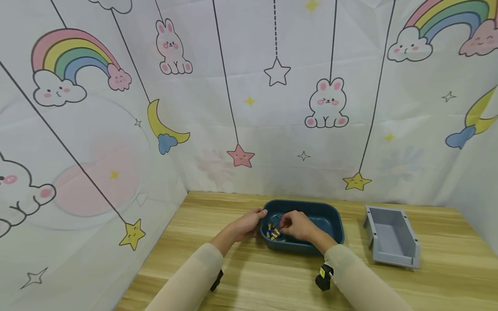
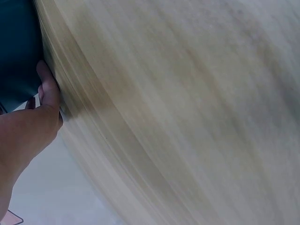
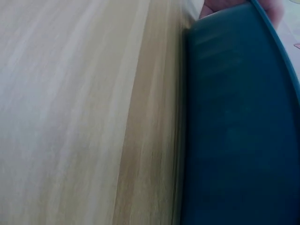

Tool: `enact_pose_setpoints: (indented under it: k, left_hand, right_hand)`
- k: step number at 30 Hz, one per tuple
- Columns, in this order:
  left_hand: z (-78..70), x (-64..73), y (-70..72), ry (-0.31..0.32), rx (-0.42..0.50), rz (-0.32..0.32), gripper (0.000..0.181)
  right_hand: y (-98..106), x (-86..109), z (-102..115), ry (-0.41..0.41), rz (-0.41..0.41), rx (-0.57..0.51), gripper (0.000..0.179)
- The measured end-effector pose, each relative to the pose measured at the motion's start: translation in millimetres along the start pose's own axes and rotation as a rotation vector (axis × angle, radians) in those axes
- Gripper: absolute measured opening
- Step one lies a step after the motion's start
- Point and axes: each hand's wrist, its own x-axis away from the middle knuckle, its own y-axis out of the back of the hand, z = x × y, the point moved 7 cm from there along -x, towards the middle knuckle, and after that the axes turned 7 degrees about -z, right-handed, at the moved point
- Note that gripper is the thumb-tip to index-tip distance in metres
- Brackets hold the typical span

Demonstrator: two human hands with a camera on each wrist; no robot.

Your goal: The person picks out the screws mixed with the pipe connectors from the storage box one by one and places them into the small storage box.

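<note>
A dark blue rounded tray (image 1: 319,247) stands on the wooden table. My left hand (image 1: 247,223) holds its left end, thumb at the rim and fingers against the outer wall; the left wrist view also has this hand (image 2: 40,112) beside the tray wall (image 2: 18,51). Small brass-coloured metal pieces (image 1: 273,233), some with blue parts, lie heaped in the tray's left end. Over them reaches my right hand (image 1: 299,225), fingers curled and fingertips right at the heap. Whether a piece is between those fingertips I cannot tell. In the right wrist view, the tray's outer side (image 3: 239,122) hides this hand.
To the right of the tray sits a grey open-fronted plastic bin (image 1: 393,235). The wooden tabletop (image 1: 272,280) runs back to a white curtain (image 1: 272,121) printed with rabbits, stars and rainbows, which also covers the left and right sides.
</note>
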Motion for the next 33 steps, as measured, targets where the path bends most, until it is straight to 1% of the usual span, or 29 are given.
enact_pose_setpoints:
  k: [9,15,18,24,33]
  left_hand:
    - [-2.2,0.5,-1.2,-0.01,-0.017,-0.002,0.055]
    - [-3.0,1.8,1.0,-0.027,-0.062,-0.023,0.055]
    - [-2.6,2.7,1.7,-0.031,-0.075,-0.02,0.055]
    - [-2.0,4.1,2.5,-0.032,-0.059,-0.004,0.057]
    - [-1.6,2.6,0.7,-0.036,-0.057,0.023,0.056]
  right_hand:
    - [-0.8,0.1,-1.9,-0.001,0.018,0.023,0.008]
    - [-1.5,-0.3,-0.2,0.011,0.021,0.03,0.012]
    - [-3.9,-1.0,-1.5,0.008,0.034,0.039,0.013]
    - [-6.6,-3.3,-2.4,-0.001,0.042,0.046,0.015]
    - [-7.4,-2.9,-2.4,0.015,0.047,0.067,0.018]
